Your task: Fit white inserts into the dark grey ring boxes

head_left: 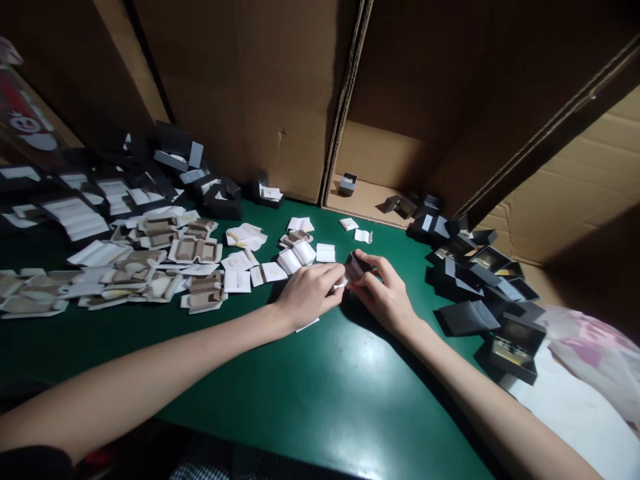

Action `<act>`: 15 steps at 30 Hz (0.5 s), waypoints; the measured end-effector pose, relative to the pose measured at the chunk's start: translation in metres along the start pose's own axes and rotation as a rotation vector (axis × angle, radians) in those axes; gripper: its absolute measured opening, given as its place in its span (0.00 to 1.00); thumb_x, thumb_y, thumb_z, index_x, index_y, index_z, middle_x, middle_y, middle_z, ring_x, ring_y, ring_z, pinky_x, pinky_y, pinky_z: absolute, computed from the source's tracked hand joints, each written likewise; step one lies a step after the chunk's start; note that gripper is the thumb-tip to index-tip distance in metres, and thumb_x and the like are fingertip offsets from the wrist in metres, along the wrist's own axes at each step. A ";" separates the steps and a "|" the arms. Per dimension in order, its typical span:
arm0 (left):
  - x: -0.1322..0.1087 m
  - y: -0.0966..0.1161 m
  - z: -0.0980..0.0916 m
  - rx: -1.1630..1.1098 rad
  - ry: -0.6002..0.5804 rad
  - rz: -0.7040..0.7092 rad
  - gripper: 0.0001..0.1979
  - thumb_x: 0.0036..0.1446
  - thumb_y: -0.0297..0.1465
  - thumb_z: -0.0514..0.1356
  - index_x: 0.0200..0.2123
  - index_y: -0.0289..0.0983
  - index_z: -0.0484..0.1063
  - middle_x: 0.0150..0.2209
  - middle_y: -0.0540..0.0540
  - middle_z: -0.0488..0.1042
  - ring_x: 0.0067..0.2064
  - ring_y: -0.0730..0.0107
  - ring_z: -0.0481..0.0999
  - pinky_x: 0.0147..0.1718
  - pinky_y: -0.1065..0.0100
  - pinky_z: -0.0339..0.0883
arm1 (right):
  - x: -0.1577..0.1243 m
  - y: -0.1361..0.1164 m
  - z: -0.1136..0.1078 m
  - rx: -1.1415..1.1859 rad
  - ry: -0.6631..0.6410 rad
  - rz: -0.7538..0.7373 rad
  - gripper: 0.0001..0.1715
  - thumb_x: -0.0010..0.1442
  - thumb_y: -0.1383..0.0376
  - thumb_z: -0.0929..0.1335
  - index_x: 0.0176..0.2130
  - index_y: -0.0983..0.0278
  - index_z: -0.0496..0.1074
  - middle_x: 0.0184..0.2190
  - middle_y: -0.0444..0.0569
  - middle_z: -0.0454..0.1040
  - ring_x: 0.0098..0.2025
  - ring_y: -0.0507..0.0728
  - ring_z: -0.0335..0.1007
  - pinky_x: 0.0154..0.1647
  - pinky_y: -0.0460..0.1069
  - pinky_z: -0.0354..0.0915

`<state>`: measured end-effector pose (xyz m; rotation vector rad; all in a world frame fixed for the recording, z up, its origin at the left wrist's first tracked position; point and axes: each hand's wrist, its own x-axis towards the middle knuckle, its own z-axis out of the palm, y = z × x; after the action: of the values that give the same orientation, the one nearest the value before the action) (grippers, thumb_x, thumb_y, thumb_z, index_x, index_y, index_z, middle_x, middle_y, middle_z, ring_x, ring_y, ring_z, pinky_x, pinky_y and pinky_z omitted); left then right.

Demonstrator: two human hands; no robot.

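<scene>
Both hands meet over the green worktop (310, 400): the right hand (387, 297) grips a small dark box (356, 265) steady while the left hand (307, 293) pinches a white paper slip (340, 285) beside it.

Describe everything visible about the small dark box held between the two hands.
The small dark box is black or dark grey, apparently cardboard, like the boxes piled at the right. It sits just above the green table, near its middle, tilted. The right hand grips it with fingers curled over its top and right side; the left hand meets its left side, pinching a small white paper piece against it. Most of it is hidden, so whether it is open cannot be told.
</scene>
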<state>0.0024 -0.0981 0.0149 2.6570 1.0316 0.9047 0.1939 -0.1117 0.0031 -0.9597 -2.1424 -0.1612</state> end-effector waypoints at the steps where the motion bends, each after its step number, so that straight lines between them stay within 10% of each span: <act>1: 0.000 0.000 0.001 -0.001 0.005 -0.016 0.03 0.56 0.25 0.55 0.32 0.37 0.62 0.30 0.50 0.70 0.32 0.68 0.72 0.29 0.69 0.62 | 0.000 -0.001 0.001 -0.013 0.015 0.001 0.04 0.62 0.68 0.65 0.33 0.63 0.66 0.52 0.59 0.66 0.51 0.62 0.67 0.43 0.56 0.72; 15: 0.001 -0.005 -0.008 -0.057 -0.096 0.033 0.02 0.59 0.27 0.53 0.33 0.37 0.64 0.32 0.48 0.71 0.34 0.68 0.72 0.32 0.68 0.64 | -0.004 0.000 0.000 0.060 -0.020 0.020 0.04 0.59 0.69 0.67 0.32 0.62 0.68 0.58 0.57 0.61 0.53 0.62 0.65 0.41 0.57 0.72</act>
<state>-0.0049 -0.0945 0.0205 2.6486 0.9294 0.7922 0.1958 -0.1140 -0.0001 -0.9520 -2.1425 -0.0776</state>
